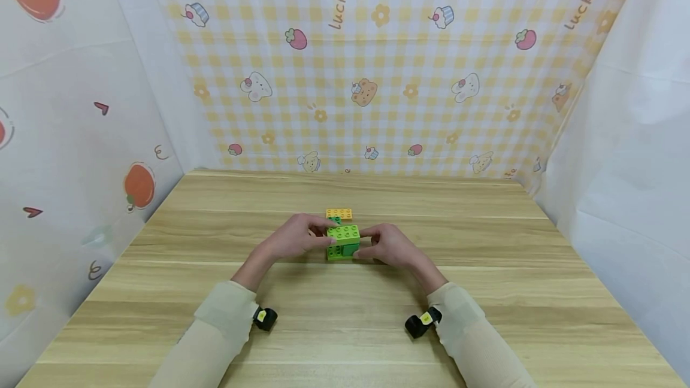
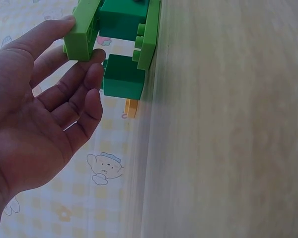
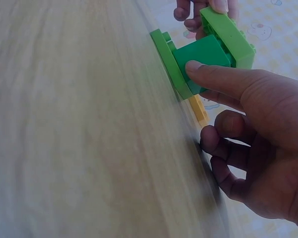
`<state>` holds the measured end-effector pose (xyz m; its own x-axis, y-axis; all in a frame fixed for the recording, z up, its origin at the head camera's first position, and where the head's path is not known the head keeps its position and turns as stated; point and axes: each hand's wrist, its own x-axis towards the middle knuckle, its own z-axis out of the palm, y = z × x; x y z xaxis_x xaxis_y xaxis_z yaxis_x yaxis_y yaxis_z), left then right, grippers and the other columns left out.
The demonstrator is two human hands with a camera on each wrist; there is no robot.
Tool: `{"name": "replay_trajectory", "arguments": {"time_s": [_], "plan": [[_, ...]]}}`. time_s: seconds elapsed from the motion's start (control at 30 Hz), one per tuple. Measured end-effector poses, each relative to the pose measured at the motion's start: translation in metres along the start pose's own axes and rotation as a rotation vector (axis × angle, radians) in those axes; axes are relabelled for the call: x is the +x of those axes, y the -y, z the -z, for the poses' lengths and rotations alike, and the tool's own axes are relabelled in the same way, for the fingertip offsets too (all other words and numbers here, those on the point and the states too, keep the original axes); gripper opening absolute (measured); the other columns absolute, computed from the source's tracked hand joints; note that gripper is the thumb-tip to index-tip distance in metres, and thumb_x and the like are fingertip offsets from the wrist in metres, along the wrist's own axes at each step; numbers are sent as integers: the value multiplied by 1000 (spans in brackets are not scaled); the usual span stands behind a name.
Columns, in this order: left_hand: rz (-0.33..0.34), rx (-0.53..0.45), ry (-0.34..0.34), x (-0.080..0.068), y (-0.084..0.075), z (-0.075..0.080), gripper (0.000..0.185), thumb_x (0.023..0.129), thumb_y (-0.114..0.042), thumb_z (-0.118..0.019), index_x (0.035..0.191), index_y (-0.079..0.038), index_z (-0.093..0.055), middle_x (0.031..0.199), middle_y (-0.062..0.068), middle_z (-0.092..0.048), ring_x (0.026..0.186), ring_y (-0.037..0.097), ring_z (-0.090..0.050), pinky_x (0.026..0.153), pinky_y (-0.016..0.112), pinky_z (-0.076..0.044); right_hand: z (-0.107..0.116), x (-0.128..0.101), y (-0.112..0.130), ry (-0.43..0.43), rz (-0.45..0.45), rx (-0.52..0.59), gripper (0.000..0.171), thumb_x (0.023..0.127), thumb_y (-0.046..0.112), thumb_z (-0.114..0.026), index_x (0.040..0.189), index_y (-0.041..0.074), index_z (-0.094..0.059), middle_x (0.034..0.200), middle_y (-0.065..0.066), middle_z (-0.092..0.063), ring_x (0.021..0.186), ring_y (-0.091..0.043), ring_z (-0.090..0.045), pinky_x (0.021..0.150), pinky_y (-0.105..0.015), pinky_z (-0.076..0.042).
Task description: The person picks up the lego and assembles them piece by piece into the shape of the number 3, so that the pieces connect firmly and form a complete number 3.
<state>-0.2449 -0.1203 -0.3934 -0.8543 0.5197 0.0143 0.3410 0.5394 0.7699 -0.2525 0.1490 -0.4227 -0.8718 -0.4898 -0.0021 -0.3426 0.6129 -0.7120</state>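
On the wooden table, a light green studded base brick (image 1: 331,254) carries a dark green brick (image 3: 208,53) toward its right end. Over it lies a second light green brick (image 1: 345,235), tilted against the dark green one in the right wrist view. My left hand (image 1: 291,237) pinches this upper brick at its left end, thumb on the near side. The right hand (image 1: 392,245) grips the dark green brick, with its thumb on the near face and other fingers curled below. Another dark green brick (image 2: 123,77) stands just behind the stack.
A yellow-orange studded brick (image 1: 338,214) lies flat behind the green ones. The wooden table (image 1: 345,328) reaches back to a yellow checked cloth (image 1: 345,76). White cloths hang at the left and right sides. Each wrist wears a small black camera (image 1: 265,318).
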Motion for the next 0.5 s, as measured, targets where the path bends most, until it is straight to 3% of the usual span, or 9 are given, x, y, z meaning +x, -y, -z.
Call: {"name": "replay_trajectory", "arguments": {"time_s": [0.5], "plan": [[-20,0,-2,-1,-3,0,36,99,-24,-75,134,-13,-74,97,1,-70,89,17,-61,78,33,-51,-1,0,-1,-6,-1,6,39,89,30,-86,127,24,-79,62,6,-46,57,-10,-41,53,-23,-32]]}}
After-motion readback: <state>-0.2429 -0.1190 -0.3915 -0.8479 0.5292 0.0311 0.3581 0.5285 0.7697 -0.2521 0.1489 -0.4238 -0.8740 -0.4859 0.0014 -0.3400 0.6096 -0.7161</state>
